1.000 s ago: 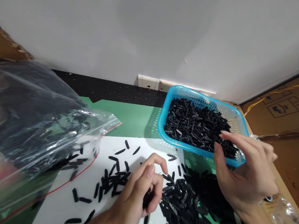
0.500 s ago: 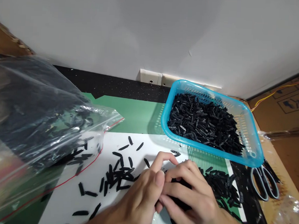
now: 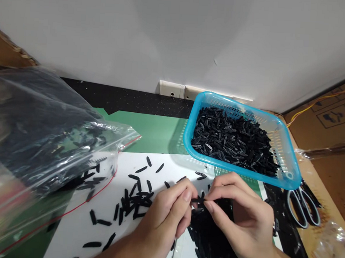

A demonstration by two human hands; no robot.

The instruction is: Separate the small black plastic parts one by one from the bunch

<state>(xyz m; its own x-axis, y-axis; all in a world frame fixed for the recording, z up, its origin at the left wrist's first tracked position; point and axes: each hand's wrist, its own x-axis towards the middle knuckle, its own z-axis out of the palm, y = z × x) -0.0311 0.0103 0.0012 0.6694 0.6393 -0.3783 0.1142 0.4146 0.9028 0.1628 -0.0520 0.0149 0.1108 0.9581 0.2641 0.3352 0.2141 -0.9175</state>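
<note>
My left hand [image 3: 172,208] is closed, its thumb pressed against the curled forefinger. From its fingertips a small black strip [image 3: 197,201] reaches across to my right hand [image 3: 236,210], whose thumb and forefinger pinch the other end. Beneath my right hand lies a dense pile of black strips [image 3: 212,240]. Left of my hands, a looser cluster of the same strips [image 3: 137,202] is scattered over a white sheet [image 3: 118,250]. A thin pale rod [image 3: 176,254] shows below my left hand; whether I hold it is hidden.
A blue plastic basket [image 3: 189,143] full of black strips stands at the back right. Scissors [image 3: 303,209] lie beside it. A clear zip bag [image 3: 59,110] with dark contents fills the left side. Cardboard boxes [image 3: 325,154] stand at the right, and a wall [image 3: 108,31] rises behind.
My hands were close together over the pile. Now my right hand has moved slightly right and up, and the black strip shows between both sets of fingertips.
</note>
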